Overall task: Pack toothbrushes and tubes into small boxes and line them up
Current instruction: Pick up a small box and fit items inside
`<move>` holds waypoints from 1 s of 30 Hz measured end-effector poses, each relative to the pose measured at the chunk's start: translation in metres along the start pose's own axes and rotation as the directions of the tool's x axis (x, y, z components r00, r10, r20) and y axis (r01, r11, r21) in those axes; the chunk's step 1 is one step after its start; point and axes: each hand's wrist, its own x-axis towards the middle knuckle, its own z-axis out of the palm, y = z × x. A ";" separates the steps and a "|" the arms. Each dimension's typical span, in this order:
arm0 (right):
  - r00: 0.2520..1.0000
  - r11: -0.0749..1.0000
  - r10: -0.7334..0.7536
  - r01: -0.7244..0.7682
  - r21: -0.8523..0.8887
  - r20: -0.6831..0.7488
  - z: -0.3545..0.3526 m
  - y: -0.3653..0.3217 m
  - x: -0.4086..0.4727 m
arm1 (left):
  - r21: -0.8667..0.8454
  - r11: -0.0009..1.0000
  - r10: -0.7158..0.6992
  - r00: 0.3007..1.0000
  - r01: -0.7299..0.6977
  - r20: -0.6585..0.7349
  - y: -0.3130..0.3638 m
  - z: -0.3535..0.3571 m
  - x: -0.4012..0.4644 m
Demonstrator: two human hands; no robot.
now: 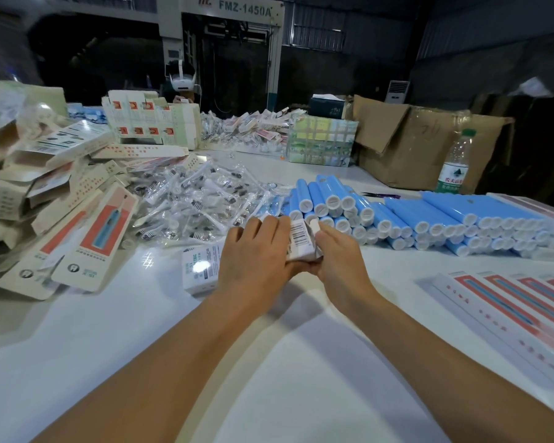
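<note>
1. While both forearms reached out over the white table (77, 362), the left hand (253, 257) and right hand (339, 254) met on one small box (301, 243), held just above the tabletop.
2. Left fingers curled over the box's top and barcode side; right fingers pinched its open end, where a white cap showed.
3. A second small white box (200, 271) lay flat just left of the left hand.
4. Packed boxes (512, 311) sat lined up side by side at the near right.
5. Beyond the hands: bagged toothbrush heads (199, 199) in a heap at centre, blue tubes (397, 212) stacked to the right.
6. Flat unfolded cartons (61, 199) were piled at left.
7. Farther right: a water bottle (454, 164) stood upright beside a cardboard box (413, 145).
</note>
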 end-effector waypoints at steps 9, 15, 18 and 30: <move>0.999 0.978 -0.017 0.009 -0.207 -0.033 0.016 0.013 -0.008 | 0.141 0.988 0.040 0.987 -0.062 0.157 0.006 -0.003 -0.002; 0.998 0.994 0.064 -0.065 0.089 0.011 0.006 0.001 -0.003 | 0.122 0.993 -0.015 0.992 0.000 0.122 0.001 -0.006 0.000; 0.998 0.997 0.056 -0.055 0.052 -0.012 0.009 0.000 -0.004 | 0.145 0.989 -0.017 0.987 -0.006 0.160 0.002 -0.004 -0.001; 0.996 0.996 0.055 -0.060 0.068 0.070 -0.003 -0.004 -0.001 | 0.191 0.979 0.060 0.997 -0.070 0.057 0.004 -0.006 -0.002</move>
